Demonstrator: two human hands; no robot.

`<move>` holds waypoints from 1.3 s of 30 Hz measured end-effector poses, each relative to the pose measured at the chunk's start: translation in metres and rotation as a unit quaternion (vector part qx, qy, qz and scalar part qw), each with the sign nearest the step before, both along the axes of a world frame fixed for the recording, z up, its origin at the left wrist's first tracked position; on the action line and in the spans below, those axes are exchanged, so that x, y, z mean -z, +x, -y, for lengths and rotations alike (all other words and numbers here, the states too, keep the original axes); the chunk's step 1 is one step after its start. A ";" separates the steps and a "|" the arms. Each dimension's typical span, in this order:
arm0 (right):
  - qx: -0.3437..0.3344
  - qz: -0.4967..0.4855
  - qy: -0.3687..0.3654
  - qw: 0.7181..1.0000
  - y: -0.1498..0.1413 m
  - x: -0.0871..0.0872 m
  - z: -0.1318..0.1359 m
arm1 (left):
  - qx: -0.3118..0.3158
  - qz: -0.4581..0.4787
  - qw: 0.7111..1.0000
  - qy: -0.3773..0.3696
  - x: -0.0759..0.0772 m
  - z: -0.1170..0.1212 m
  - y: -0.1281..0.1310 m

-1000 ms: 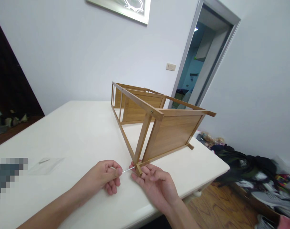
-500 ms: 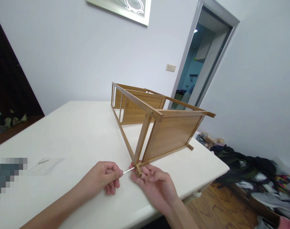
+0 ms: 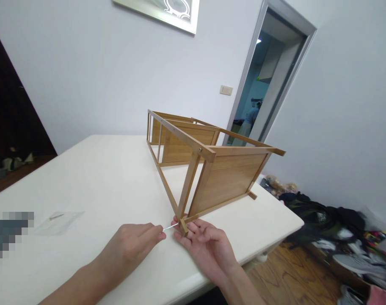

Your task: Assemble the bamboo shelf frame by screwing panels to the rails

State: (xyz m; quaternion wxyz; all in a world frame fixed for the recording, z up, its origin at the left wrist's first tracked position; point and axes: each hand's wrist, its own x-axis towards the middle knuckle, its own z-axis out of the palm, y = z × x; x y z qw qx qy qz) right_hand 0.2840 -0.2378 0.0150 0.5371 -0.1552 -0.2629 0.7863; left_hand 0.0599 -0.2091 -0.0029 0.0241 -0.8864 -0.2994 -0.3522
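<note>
A wooden shelf rack (image 3: 232,180) lies on its side on the white table (image 3: 117,178), its foot end towards me. My left hand (image 3: 132,245) is closed, thumb and fingers pinching a thin metal rod like a hex key (image 3: 170,226). The rod's far tip meets the side of the rack's near lower leg end. My right hand (image 3: 205,245) lies palm up under and around that leg end, its fingers on both sides of it and the thumb off it. Whatever the tip sits in is too small to make out.
A clear plastic bag (image 3: 59,222) with a small thin piece on it lies at the left of the table. A blurred-out dark object (image 3: 9,233) is at the left edge. Bags and shoes (image 3: 354,258) are piled at right. A person (image 3: 252,116) stands beyond the doorway.
My left hand has turned over, its back now facing up, still pinching the rod. My right hand and the rack stay put. A person now shows more clearly in the doorway.
</note>
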 end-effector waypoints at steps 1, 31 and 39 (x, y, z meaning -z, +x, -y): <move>0.000 0.004 -0.001 1.000 0.000 0.000 0.000 | 0.005 -0.002 1.000 0.006 0.000 0.000 0.000; 0.002 -0.004 -0.005 1.000 -0.001 -0.001 0.000 | 0.056 0.187 0.739 -0.645 -0.013 -0.004 0.006; 0.004 0.007 -0.012 1.000 0.000 0.000 0.000 | -0.013 0.046 0.874 -0.484 -0.020 0.004 0.006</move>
